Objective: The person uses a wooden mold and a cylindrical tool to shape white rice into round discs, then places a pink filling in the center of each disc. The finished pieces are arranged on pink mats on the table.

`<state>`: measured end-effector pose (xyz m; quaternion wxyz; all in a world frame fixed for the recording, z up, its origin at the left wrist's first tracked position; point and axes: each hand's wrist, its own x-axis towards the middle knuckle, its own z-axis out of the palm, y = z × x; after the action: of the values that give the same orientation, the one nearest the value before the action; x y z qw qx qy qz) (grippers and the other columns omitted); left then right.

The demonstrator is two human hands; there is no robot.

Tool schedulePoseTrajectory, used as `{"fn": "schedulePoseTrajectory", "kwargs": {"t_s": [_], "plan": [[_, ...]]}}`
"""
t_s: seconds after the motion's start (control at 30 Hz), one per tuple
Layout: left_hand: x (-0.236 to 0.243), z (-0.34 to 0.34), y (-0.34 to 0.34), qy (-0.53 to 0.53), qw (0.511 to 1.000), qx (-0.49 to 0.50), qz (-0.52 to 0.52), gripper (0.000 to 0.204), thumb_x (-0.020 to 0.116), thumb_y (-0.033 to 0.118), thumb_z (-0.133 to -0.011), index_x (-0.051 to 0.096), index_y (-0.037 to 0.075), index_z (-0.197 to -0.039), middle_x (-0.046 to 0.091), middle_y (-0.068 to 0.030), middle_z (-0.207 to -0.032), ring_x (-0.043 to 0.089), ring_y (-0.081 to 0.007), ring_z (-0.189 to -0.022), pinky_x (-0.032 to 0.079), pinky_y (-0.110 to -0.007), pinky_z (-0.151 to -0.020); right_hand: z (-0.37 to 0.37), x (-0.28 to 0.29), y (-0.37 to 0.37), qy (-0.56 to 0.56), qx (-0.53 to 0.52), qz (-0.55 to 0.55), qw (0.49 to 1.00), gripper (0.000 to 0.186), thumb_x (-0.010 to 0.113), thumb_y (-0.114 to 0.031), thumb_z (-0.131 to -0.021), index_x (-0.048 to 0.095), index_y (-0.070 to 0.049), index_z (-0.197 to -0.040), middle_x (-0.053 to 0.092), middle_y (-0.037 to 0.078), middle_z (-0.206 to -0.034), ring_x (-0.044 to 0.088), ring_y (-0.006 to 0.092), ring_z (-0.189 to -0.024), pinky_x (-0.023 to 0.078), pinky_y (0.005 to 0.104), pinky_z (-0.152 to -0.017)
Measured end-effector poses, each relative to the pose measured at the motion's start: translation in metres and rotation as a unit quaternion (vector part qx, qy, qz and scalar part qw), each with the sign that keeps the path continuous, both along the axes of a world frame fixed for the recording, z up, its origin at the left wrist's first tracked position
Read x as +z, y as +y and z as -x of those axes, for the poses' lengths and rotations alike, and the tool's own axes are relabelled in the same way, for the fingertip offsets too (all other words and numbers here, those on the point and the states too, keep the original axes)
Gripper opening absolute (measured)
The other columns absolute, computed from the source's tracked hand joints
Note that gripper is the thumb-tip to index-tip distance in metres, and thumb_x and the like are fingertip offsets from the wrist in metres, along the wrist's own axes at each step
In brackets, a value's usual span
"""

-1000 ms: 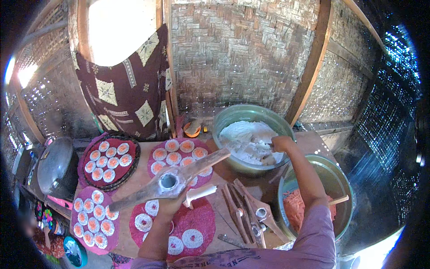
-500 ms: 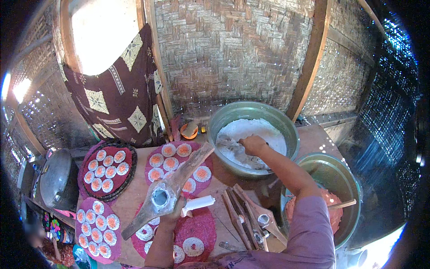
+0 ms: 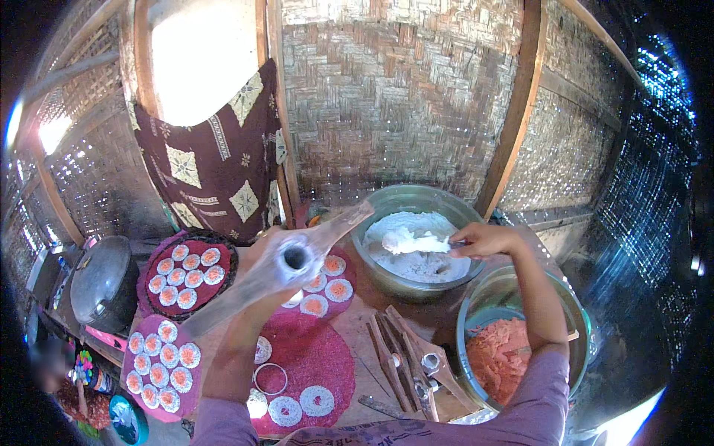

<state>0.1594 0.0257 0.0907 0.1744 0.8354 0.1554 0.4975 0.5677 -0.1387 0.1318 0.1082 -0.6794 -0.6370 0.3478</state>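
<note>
My left hand [image 3: 262,296] is closed around a long wooden press bar [image 3: 338,227] with a round, dark hole at its middle. The bar hides most of those fingers. Over the green basin [image 3: 362,260], my right hand [image 3: 487,241] grips the handle of a spoon-like scoop, whose bowl is covered by a heap of white, moist-looking meal [image 3: 416,241]. More white meal [image 3: 401,221] fills the basin, with a hollow in it. Below my left forearm, a red round mat [image 3: 320,357] carries white lacy rings [image 3: 317,401] and a thin hoop [image 3: 270,379].
Pink mats at left [image 3: 175,338] and centre hold white rounds topped with orange. A dark round tray [image 3: 232,260] holds another mat. Wooden press parts [image 3: 405,364] lie mid-table. A second green tub [image 3: 584,357] at right contains orange mixture [image 3: 494,353]. A lidded pot [image 3: 100,275] stands far left.
My right hand has come up out of the white meal with a loaded scoop. My left hand has raised and turned the press; its white tube no longer points right and the hole faces up.
</note>
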Motion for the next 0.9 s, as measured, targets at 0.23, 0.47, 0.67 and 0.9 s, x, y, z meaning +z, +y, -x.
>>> {"fn": "schedulePoseTrajectory", "kwargs": {"t_s": [0.23, 0.47, 0.67, 0.9], "plan": [[-0.002, -0.023, 0.018, 0.147, 0.966, 0.112, -0.179, 0.033, 0.071, 0.024, -0.07, 0.061, 0.009, -0.097, 0.058, -0.0098, -0.08, 0.063, -0.0313, -0.071, 0.05, -0.042, -0.059, 0.085, 0.069, -0.055, 0.151, 0.038, 0.056, 0.986, 0.033, 0.058, -0.04, -0.096, 0.062, -0.007, -0.099, 0.041, -0.009, -0.061, 0.038, 0.002, -0.052, 0.028, 0.0194, -0.044], [0.006, -0.016, -0.028, 0.142, 0.967, 0.1, -0.186, 0.032, 0.069, 0.024, -0.073, 0.06, 0.006, -0.098, 0.058, -0.0105, -0.083, 0.063, -0.0308, -0.077, 0.05, -0.039, -0.066, 0.172, 0.058, -0.041, -0.392, 0.186, -0.465, 0.772, 0.029, 0.061, -0.024, -0.086, 0.063, -0.012, -0.113, 0.052, 0.0, -0.062, 0.056, 0.0139, -0.053, 0.043, 0.0279, -0.047], [-0.016, 0.017, -0.03, 0.183, 0.97, 0.076, -0.143, 0.044, 0.075, 0.037, -0.068, 0.06, 0.011, -0.1, 0.061, -0.0103, -0.08, 0.064, -0.0333, -0.075, 0.05, -0.043, -0.063, 0.258, 0.004, -0.054, -0.548, 0.146, -0.463, 0.681, 0.044, 0.057, -0.019, -0.08, 0.058, -0.009, -0.122, 0.058, 0.002, -0.077, 0.06, 0.0173, -0.061, 0.049, 0.0304, -0.054], [-0.025, 0.078, 0.006, 0.15, 0.961, 0.191, -0.133, 0.032, 0.073, 0.029, -0.07, 0.063, 0.015, -0.098, 0.064, -0.007, -0.082, 0.064, -0.029, -0.077, 0.051, -0.036, -0.068, 0.261, 0.039, -0.096, -0.482, 0.084, -0.455, 0.744, 0.042, 0.056, -0.016, -0.079, 0.058, -0.013, -0.121, 0.058, 0.002, -0.077, 0.062, 0.0181, -0.064, 0.049, 0.0314, -0.054]]}}
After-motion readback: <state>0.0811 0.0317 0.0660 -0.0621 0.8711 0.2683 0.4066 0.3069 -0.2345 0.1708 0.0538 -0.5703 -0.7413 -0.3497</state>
